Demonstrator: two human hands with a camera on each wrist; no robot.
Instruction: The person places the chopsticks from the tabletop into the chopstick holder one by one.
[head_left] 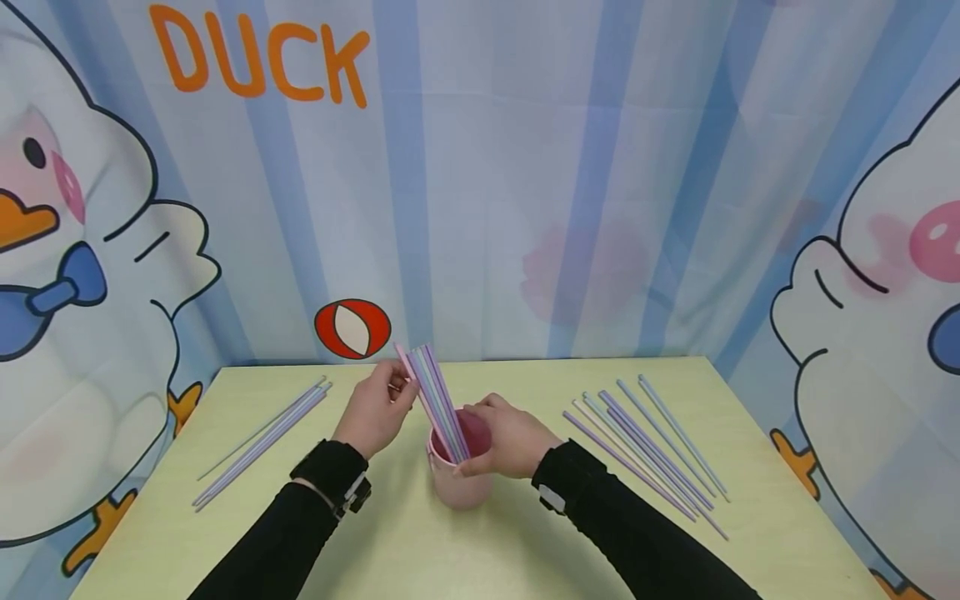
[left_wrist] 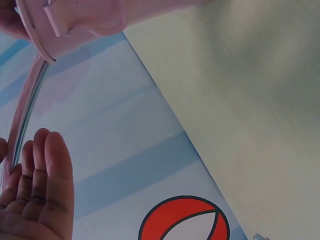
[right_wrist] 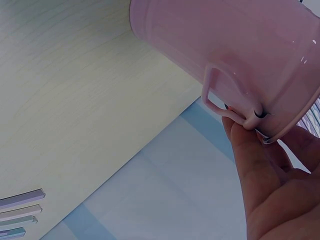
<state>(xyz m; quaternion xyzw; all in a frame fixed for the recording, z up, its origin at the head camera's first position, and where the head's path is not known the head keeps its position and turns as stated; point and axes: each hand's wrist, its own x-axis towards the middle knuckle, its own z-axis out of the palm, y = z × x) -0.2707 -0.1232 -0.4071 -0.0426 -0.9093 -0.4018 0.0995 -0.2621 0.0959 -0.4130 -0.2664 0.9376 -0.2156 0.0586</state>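
A small pink bucket [head_left: 461, 487] stands on the table, tilted slightly. My right hand [head_left: 517, 437] grips its rim from the right, beside a small side handle [right_wrist: 212, 90] seen in the right wrist view. A bundle of thin pastel straws [head_left: 438, 396] leans to the left out of the bucket, in pink, purple and bluish-green. My left hand [head_left: 378, 404] pinches the pink straw [head_left: 411, 375] at the bundle's left edge, near its upper end. In the left wrist view, the left hand's fingers [left_wrist: 47, 180] lie beside that straw, with the thumb only partly visible.
Several loose straws [head_left: 262, 446] lie slanted on the left of the pale table [head_left: 360, 542]. Another spread of straws [head_left: 652, 450] lies on the right, close to the right forearm. A striped duck-print curtain [head_left: 487, 183] hangs behind the table's back edge.
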